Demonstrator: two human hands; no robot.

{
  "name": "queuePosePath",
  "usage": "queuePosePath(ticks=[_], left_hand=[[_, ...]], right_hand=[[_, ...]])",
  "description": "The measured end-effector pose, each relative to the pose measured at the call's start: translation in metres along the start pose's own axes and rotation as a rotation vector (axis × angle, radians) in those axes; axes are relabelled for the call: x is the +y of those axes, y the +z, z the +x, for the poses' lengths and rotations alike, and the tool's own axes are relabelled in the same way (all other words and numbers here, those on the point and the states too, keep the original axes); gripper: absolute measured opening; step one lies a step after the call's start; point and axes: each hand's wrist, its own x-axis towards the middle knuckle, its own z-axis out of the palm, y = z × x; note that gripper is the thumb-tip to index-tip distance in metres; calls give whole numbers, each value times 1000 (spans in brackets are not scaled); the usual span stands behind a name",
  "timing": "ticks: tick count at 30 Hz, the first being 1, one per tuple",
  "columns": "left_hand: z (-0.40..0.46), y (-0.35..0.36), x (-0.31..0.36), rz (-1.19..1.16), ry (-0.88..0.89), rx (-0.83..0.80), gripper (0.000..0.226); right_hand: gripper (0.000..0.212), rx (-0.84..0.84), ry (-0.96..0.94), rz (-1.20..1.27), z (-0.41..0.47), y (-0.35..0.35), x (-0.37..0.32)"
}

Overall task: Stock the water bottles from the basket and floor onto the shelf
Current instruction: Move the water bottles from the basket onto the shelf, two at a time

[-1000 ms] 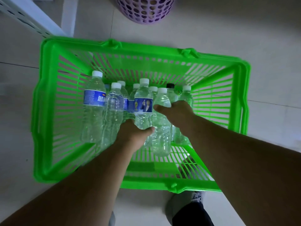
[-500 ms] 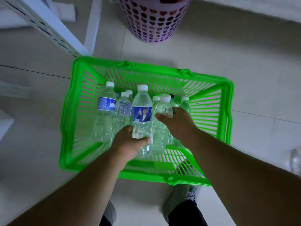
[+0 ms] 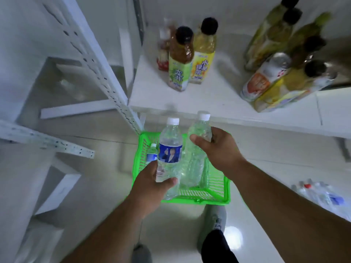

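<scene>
- The left hand grasps a clear water bottle with a blue picture label; its fingers curl round the lower body, below the label, and the white cap points up toward the shelf.
- The right hand grasps a second clear water bottle near its shoulder, thumb on the front and the other fingers hidden behind; this bottle stands just right of the first, both upright and raised above the basket.
- Directly under both hands sits a green slatted basket on the pale floor; one more small bottle with a blue label shows inside it at the left.
- Beyond the bottle caps lies the front edge of a white shelf, bare at that spot.
- On the shelf, further back, stand two tea bottles with dark caps, and to the right a blurred cluster of yellow-green drink bottles.
- A white perforated shelf upright slants down to the basket's left corner.
- More water bottles lie on the floor at far right, well apart from the hands.
- A grey shoe shows beneath the basket.
</scene>
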Motion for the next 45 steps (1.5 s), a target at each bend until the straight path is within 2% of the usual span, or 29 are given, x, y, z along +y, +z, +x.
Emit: queuePosePath(ticks=[2, 5, 10, 16, 19, 24, 33, 41, 45], left_hand=[[-44, -32, 31, -4, 58, -4, 32], [-110, -76, 74, 3, 147, -8, 34], [-213, -136, 144, 20, 298, 55, 31], [-294, -179, 205, -50, 389, 92, 35], [-322, -194, 229, -81, 433, 107, 36], [-339, -206, 255, -129, 475, 134, 43], [-333, -187, 296, -141, 524, 189, 35], [-313, -149, 344, -195, 474, 281, 33], [-302, -133, 360, -214, 450, 309, 32]], right_hand=[[50, 40, -49, 7, -37, -18, -48], [37, 82, -105, 13, -102, -47, -123], [29, 156, -231, -5, -205, -92, -239], [35, 272, -348, -35, -289, -126, -321], [24, 302, -411, -34, -319, -140, -358], [28, 310, -454, 27, -335, -159, -387], [31, 274, -490, 19, -320, -196, -407], [37, 198, -506, 45, -276, -246, -414], [32, 150, -513, 58, -256, -263, -417]])
